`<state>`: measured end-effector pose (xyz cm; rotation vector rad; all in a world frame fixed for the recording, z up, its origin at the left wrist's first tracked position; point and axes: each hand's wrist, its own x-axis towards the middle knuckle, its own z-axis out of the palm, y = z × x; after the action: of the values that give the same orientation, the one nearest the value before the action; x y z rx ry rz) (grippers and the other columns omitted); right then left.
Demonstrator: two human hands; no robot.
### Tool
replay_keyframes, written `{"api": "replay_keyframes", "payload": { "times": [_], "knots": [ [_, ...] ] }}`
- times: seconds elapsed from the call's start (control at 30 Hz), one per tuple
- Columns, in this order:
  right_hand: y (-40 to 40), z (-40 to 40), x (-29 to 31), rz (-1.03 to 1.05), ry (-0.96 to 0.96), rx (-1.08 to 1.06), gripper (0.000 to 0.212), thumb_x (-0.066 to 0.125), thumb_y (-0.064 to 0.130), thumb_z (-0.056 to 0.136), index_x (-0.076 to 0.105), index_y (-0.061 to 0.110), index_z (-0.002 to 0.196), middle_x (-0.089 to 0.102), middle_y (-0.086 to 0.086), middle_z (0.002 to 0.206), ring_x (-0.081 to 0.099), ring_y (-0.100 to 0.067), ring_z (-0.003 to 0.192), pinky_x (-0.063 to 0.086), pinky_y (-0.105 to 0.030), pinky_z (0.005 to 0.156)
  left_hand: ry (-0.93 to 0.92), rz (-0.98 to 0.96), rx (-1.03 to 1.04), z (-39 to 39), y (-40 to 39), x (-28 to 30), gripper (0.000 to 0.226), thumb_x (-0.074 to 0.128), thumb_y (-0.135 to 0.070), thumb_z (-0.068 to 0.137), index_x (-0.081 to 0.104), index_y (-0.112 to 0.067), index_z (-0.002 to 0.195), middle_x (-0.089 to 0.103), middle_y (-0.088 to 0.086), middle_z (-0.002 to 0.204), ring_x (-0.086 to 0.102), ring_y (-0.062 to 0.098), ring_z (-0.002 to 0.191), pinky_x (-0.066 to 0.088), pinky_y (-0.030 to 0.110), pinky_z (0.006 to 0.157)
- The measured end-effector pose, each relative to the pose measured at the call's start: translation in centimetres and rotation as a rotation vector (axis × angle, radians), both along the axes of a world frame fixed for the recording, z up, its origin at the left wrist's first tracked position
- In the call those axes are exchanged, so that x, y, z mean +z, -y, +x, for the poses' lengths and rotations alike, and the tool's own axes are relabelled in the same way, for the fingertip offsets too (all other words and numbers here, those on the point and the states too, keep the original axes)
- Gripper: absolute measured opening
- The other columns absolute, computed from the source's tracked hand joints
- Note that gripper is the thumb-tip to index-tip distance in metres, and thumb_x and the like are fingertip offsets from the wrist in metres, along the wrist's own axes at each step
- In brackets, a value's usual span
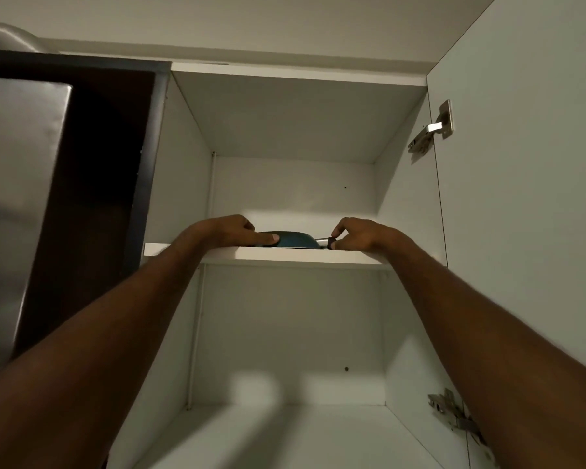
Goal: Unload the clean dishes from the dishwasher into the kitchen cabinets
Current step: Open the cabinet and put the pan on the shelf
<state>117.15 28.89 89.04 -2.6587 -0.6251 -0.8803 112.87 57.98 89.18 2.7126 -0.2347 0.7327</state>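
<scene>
While we look up into the open wall cabinet, we see a teal frying pan (296, 241) lying flat on the upper shelf (285, 256), close to its front edge, with only its low side wall showing over the shelf lip; its handle (324, 242) points to the right, a short metal neck running into a dark grip. Our right hand (359, 235) is at that handle; the thumb and forefinger are curled in and pinch the dark grip, the other fingers folded behind them. Our left hand (222, 231) is at the pan's left side; its thumb lies straight along the rim and touches it, while the remaining fingers are bent over at the knuckles, and we cannot tell whether they reach the pan or simply rest above it. Both bare forearms rise from the lower corners and cross the shelf's front edge.

Below the shelf we see the cabinet's lower compartment (285, 333), white, with patches of light and soft shadow on its floor; above the pan the upper compartment runs back to a white rear wall. To the right the cabinet door (528, 198) stands swung open, carrying a metal hinge (432, 130) near its top and a second hinge (454, 414) lower down. To the left a dark panel (99, 198) adjoins the cabinet, and beside it a brushed steel hood (17, 198) fills the edge of the view; a pale ceiling spans the top.
</scene>
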Motion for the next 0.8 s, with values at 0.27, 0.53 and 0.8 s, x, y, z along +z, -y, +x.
{"api": "replay_keyframes", "payload": {
  "times": [0.27, 0.53, 0.8],
  "knots": [
    [-0.3, -0.6, -0.1, 0.027, 0.008, 0.001, 0.026, 0.067, 0.027, 0.099, 0.074, 0.015, 0.121, 0.067, -0.008, 0.130, 0.058, -0.027, 0.123, 0.045, -0.034, 0.099, 0.039, -0.005, -0.004, 0.3, -0.4, -0.1, 0.109, 0.051, -0.098, 0.042, 0.069, -0.007, 0.100, 0.066, 0.004, 0.101, 0.061, 0.024, 0.097, 0.041, 0.033, 0.083],
    [-0.1, 0.6, 0.1, 0.008, -0.029, -0.078, 0.057, 0.064, 0.045, 0.100, 0.053, 0.014, 0.146, 0.058, -0.009, 0.144, 0.051, -0.029, 0.134, 0.042, -0.035, 0.105, 0.226, -0.063, 0.089, 0.7, -0.2, -0.5, 0.087, 0.065, -0.075, 0.083, 0.055, -0.012, 0.142, 0.059, 0.007, 0.142, 0.055, 0.026, 0.130, 0.043, 0.034, 0.101],
    [0.3, -3.4, -1.0, 0.036, 0.246, -0.160, 0.054, 0.056, 0.046, 0.103, 0.045, 0.023, 0.151, 0.050, -0.013, 0.149, 0.046, -0.038, 0.135, 0.042, -0.051, 0.108, 0.547, 0.061, -0.035, -3.9, -0.8, -2.8, 0.049, 0.053, -0.055, 0.100, 0.055, -0.026, 0.139, 0.061, 0.000, 0.141, 0.056, 0.024, 0.128, 0.047, 0.046, 0.104]
  ]
}}
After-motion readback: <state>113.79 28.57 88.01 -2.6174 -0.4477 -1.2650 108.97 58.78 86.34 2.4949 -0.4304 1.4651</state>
